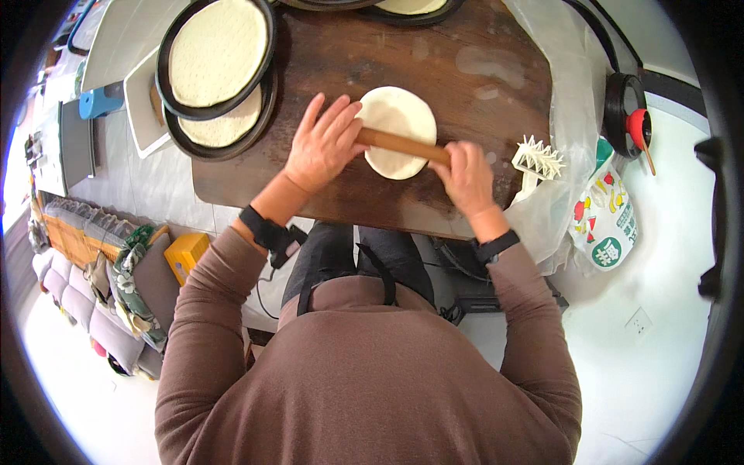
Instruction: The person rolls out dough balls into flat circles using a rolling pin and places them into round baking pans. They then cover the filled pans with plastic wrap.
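A round of pale dough lies flat on the dark wooden table. Across its lower part rests a wooden rolling pin, tilted down to the right. My right hand is closed round the pin's right end. My left hand is at the other end, palm down with fingers stretched out; its thumb side touches the pin, but whether it grips is hidden. To the right lies a white spiked dough docker, beside a translucent plastic sheet.
Black round pans with dough, the upper one overlapping another, stand at the table's left. More pans are at the far edge. Plastic sheeting hangs over the right edge, near a printed bag. A white bin stands left.
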